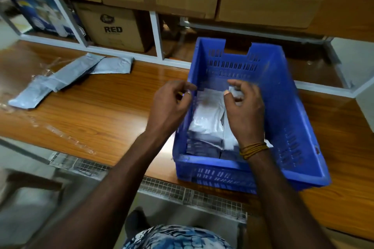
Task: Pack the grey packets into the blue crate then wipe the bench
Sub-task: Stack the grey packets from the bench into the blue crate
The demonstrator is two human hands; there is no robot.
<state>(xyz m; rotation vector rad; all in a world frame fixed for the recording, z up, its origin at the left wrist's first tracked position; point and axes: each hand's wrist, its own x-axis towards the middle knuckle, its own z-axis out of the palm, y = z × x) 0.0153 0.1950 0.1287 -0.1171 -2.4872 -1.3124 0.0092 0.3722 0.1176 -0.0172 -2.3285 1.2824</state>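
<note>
From my head camera, the blue crate is a moulded plastic box with slotted walls and notched handles, sitting on the glossy wood-grain bench with its near edge at the bench's front lip. Inside it lie grey packets, smooth, slightly crinkled plastic pouches, stacked flat and overlapping across the crate's floor.

My right hand hovers inside the crate above the stack, wrist wrapped in orange-brown thread, fingers curled with thumb and forefinger pinched on a small corner of grey packet film. My left hand is over the crate's left wall, fingers loosely curled and half open; I cannot tell whether it grips anything, since the blur hides the fingertips.

Well left of the crate, more loose packets lie fanned on the bench, partly over crumpled clear plastic wrap. Behind the crate, white shelf frames hold cardboard boxes, one printed "RED". Below the crate's near side runs a wire mesh strip.
</note>
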